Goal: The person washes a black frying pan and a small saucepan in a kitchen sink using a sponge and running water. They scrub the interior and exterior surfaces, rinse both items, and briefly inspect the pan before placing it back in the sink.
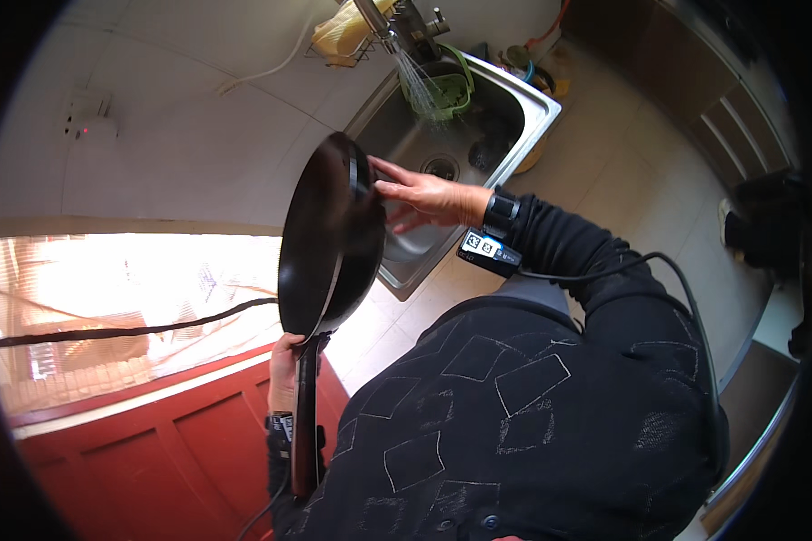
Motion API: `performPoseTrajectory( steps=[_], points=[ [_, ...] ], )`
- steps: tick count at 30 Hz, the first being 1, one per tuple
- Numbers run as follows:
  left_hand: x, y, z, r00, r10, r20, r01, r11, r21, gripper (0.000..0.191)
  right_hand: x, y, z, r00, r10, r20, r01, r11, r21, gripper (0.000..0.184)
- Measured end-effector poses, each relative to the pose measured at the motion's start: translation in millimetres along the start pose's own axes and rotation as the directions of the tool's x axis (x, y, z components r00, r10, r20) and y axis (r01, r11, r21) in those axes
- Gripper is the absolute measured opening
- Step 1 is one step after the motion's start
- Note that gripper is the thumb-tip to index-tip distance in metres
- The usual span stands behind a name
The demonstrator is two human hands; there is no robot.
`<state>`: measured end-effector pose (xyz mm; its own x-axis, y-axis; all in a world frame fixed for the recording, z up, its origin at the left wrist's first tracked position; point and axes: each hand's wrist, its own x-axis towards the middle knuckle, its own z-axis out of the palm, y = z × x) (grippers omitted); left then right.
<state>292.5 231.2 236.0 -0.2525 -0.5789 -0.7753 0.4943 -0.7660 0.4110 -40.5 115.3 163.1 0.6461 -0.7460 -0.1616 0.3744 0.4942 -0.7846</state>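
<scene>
A black frying pan [314, 250] is held tilted on its side, its handle pointing down towards my body. My left hand [285, 368] grips it where the handle meets the rim. At the pan's outer side, near its upper right edge, is my right hand [426, 197], fingers spread and slightly blurred; whether the fingertips touch the pan is unclear. Water sprays from the faucet [387, 42] into the stainless steel sink [413, 260], beyond the pan.
A green plastic basket [446, 95] sits in the sink's far corner, near a dark object [480, 155]. A wire rack [342, 57] with a yellow item hangs on the wall. Red panelling [196, 446] stands at the lower left, below a bright window [135, 304].
</scene>
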Motion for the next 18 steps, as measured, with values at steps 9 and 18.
performPoseTrajectory(
  steps=[9,18],
  points=[
    [-1.3,-20.2,0.8,0.762,0.622,0.180,-0.603,0.581,0.547,0.019,27.9,-38.0,13.2,0.984,-0.177,0.015,0.177,0.971,-0.162,0.067],
    [3.4,-18.4,7.4,0.884,0.086,0.460,0.186,0.837,-0.515,0.054,39.7,-10.7,38.4,0.966,-0.168,0.195,0.144,0.981,0.131,0.085]
  ],
)
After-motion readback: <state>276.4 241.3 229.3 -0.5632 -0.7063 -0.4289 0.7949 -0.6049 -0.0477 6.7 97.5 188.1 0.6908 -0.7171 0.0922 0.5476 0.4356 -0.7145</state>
